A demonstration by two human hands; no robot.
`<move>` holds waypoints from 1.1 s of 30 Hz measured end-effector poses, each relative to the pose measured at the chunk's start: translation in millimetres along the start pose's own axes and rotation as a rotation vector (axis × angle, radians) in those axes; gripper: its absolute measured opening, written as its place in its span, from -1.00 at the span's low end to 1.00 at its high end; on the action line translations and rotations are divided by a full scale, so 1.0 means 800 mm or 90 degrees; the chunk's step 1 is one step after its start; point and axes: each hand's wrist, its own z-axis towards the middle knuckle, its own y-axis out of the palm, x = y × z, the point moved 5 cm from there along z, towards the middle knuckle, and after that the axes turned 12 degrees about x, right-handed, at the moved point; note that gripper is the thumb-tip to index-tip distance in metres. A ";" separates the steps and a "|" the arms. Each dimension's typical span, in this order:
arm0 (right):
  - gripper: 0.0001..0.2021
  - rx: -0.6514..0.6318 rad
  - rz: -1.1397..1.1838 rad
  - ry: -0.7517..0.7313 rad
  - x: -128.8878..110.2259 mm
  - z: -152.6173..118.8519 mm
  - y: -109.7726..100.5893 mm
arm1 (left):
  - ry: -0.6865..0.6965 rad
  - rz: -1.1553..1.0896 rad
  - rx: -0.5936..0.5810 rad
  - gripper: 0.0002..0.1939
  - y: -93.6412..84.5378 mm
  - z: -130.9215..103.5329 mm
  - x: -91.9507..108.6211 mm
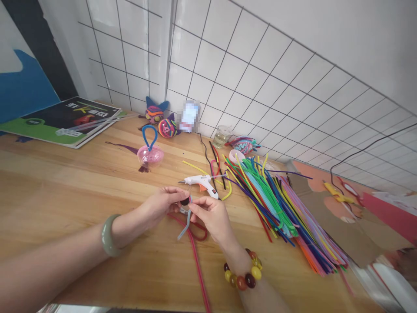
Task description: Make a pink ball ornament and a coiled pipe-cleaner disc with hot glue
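My left hand [167, 198], with a green bangle at its wrist, pinches a small dark round piece [185, 201] between thumb and fingertips. My right hand [211, 215], wearing a beaded bracelet, is closed beside it, its fingertips on a light blue pipe cleaner [184, 230] whose end hangs down. A bit of pink shows between the two hands; how the pieces join is hidden by the fingers. Just beyond lies a white glue gun [198, 180] with an orange trigger. A red pipe cleaner [195, 256] runs under the hands toward the table's front edge.
Many coloured pipe cleaners [273, 204] lie in bundles to the right. Behind are a clear pink shell with a blue loop [150, 154], wrapped colourful figures [167, 127], a phone [189, 116] and a glass jar [222, 135]. A magazine [61, 121] lies left, a yellow glue gun [337, 193] right.
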 end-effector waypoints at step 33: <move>-0.83 0.015 -0.012 0.010 -0.001 0.000 0.005 | -0.002 -0.035 0.044 -0.86 0.001 0.000 -0.001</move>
